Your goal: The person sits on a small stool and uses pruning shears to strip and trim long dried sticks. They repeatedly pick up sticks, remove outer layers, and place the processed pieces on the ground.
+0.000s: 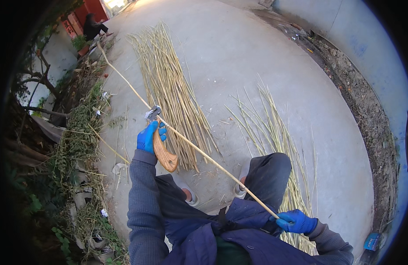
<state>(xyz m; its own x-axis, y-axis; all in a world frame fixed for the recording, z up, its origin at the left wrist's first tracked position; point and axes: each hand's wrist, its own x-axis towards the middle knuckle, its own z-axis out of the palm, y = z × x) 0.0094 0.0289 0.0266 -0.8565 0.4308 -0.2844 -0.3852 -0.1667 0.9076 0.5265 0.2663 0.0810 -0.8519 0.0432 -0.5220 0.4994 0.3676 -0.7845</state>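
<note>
My left hand (147,138), in a blue glove, is closed around a hand tool with a curved wooden handle (163,152) and a small metal head (154,113). A long, thin tan cane (212,162) runs slantwise across the view and meets the tool's metal head. Whether the head grips the cane or only touches it, I cannot tell. Near my lap, my right hand (294,221), also gloved in blue, is closed on the cane's near end. The far end reaches toward the upper left, by a potted plant.
A large bundle of canes (170,88) lies ahead on the concrete; paler, thinner stalks (277,128) lie to the right, passing beside my knee. Weeds (80,132) line the left edge. A person (93,28) sits far left. A wall (371,44) and a blue package (371,241) are at right.
</note>
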